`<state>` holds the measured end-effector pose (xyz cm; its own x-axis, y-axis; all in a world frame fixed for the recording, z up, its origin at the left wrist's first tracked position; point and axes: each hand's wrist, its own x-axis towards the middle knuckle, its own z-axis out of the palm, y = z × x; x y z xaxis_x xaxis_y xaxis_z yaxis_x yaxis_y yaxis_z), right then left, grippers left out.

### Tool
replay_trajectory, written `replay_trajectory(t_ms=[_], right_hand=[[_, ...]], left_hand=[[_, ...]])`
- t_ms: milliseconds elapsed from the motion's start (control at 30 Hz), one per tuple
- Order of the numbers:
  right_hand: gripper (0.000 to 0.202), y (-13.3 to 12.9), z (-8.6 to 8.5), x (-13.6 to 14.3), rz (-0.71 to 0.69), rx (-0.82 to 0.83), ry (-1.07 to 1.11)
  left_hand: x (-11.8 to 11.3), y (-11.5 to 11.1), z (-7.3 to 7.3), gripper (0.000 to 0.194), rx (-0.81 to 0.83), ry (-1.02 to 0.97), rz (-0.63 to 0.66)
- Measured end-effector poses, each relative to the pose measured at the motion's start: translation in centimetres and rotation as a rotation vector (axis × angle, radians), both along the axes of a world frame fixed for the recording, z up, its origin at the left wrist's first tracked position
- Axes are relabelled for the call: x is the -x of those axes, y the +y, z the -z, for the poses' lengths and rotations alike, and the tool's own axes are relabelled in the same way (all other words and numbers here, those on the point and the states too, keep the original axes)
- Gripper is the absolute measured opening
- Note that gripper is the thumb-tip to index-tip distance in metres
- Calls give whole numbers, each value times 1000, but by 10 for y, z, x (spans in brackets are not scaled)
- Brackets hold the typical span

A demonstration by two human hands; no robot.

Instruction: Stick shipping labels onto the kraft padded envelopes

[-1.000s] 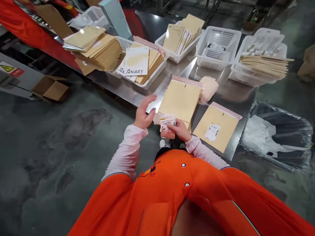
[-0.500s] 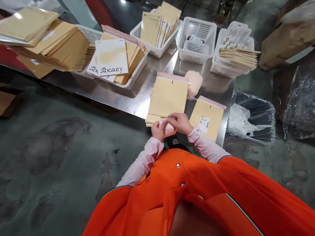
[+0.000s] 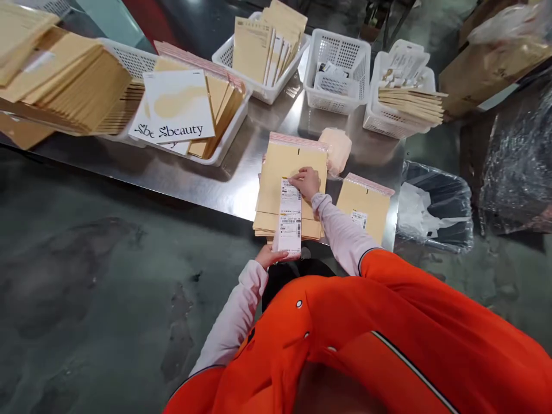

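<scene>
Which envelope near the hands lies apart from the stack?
The envelope right of the stack, with its own white label; the others are piled together under the strip of labels.

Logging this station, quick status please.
Left hand gripping label strip at bottom. Right hand at strip's top, over envelope stack. Clear plastic bag beside stack, not covering it.

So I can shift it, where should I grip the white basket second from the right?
I'd pinch that basket's near rim, coming from above on your side: this raised edge stands above the contents, while neighbouring baskets crowd its left and right.
</scene>
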<state>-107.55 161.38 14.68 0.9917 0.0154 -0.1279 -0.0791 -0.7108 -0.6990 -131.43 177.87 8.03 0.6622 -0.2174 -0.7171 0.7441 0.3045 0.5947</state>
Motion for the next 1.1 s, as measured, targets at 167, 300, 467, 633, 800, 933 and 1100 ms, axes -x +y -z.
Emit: replay_trajectory(t_ms=[167, 300, 467, 633, 800, 933, 1100], right_hand=[[19, -12, -2, -5, -11, -20, -42], [17, -20, -5, -23, -9, -9, -76], [31, -15, 7, -30, -18, 120, -62], [92, -29, 14, -23, 87, 139, -116], [91, -43, 9, -7, 212, 89, 58], [48, -39, 9, 1, 182, 137, 2], [98, -53, 19, 2, 150, 82, 64]], left_hand=[[2, 0, 3, 77, -34, 0, 39], [-10, 0, 0, 73, -34, -42, 59], [-12, 2, -1, 59, -74, -33, 96], [29, 15, -7, 53, -147, 39, 178], [61, 29, -25, 54, -275, -37, 125], [59, 10, -35, 48, -416, -150, 125], [50, -16, -47, 49, -544, -268, 80]])
